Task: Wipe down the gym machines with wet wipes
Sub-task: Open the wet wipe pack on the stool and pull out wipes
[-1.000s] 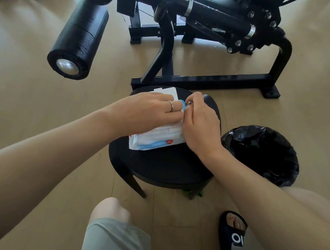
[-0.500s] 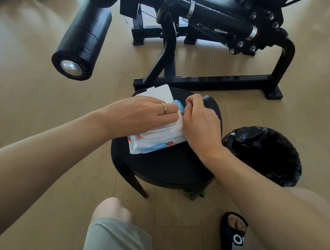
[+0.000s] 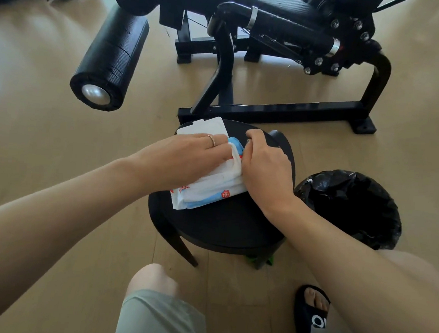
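A white and blue pack of wet wipes (image 3: 206, 190) lies on a round black stool (image 3: 222, 226). My left hand (image 3: 190, 156), ring on one finger, presses flat on the pack's far end, over its opened white flap (image 3: 205, 127). My right hand (image 3: 262, 166) pinches a white wipe (image 3: 235, 159) at the pack's blue opening. The black gym machine (image 3: 274, 40) stands just beyond the stool, with a padded roller (image 3: 111, 62) jutting out at the left.
A bin lined with a black bag (image 3: 350, 209) stands right of the stool. My knee (image 3: 153, 281) and a foot in a black slipper (image 3: 312, 313) are below. The machine's base bar (image 3: 277, 110) lies on the wooden floor behind the stool.
The pack's white flap has opened further and a wipe now shows between my hands. My left hand has slid a little to the left on the pack.
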The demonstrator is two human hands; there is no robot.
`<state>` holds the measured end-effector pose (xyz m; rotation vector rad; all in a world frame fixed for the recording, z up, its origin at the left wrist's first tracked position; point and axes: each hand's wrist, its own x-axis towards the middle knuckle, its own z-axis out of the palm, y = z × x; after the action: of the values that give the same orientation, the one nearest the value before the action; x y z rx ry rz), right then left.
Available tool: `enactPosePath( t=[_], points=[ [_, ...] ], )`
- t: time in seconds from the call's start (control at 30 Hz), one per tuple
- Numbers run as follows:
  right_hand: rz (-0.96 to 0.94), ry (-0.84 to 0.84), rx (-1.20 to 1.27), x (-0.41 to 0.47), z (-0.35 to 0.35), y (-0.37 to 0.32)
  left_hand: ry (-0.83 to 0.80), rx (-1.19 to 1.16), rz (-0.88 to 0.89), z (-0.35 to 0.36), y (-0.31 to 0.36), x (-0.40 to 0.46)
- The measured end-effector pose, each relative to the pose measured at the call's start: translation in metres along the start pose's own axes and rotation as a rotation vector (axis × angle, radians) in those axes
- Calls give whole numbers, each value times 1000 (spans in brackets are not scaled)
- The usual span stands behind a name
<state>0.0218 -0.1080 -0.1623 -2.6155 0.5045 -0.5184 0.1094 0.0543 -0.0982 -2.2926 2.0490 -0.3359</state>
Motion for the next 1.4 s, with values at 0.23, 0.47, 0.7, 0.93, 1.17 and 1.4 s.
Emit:
enactPosePath(
  t=[0.23,0.47,0.7,0.93,1.17,1.4],
  points=[
    [3,21,-3,-1,3,-1,88,-264,-608,0,40,16],
    [-2,35,7,-1,3,0,67,-281,-867,-8,56,27],
    [5,95,11,-2,2,-3,-113,-184,-981,-13,63,39],
    [16,80,29,-5,-2,-4,93,-455,-1018,-10,66,29],
    [-7,134,76,-7,-1,-3,363,-546,-897,7,66,14],
    [-14,138,55,-8,1,1,530,-502,-785,19,67,2]
  ],
)
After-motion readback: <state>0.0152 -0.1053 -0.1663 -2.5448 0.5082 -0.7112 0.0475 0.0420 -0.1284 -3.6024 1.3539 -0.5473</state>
